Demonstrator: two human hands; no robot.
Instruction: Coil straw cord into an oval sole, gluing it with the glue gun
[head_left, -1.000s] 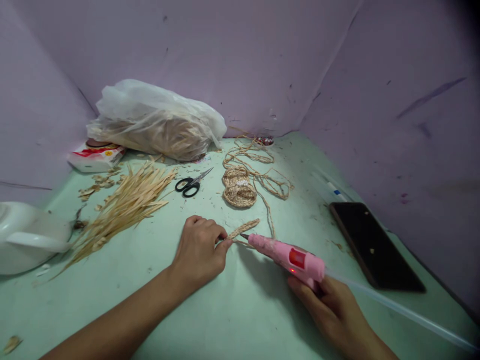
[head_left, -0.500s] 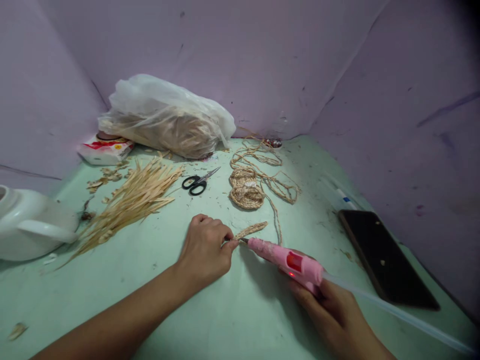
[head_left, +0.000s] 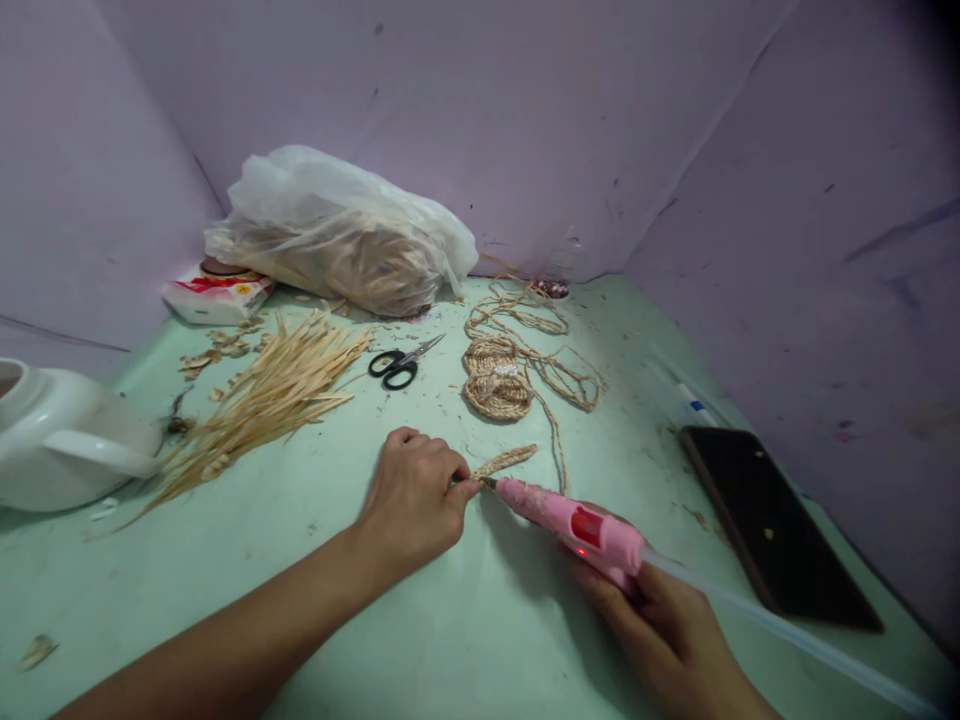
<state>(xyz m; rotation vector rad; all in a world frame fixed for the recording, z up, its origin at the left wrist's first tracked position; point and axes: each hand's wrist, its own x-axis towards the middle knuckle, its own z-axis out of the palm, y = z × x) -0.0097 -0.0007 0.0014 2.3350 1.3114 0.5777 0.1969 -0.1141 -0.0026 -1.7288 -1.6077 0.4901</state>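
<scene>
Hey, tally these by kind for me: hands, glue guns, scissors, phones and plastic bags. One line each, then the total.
Left hand and right hand: 2
Pink glue gun: 1
Scissors: 1 pair
Phone: 1
Plastic bag: 1
Total: 6

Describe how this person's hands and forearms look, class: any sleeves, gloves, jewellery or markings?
The left hand is bare, with no glove, ring or bracelet showing, and no sleeve covers the visible left forearm. The right hand is ungloved, with no wristwear or sleeve in view, though it is partly hidden. No markings can be made out on either.
</scene>
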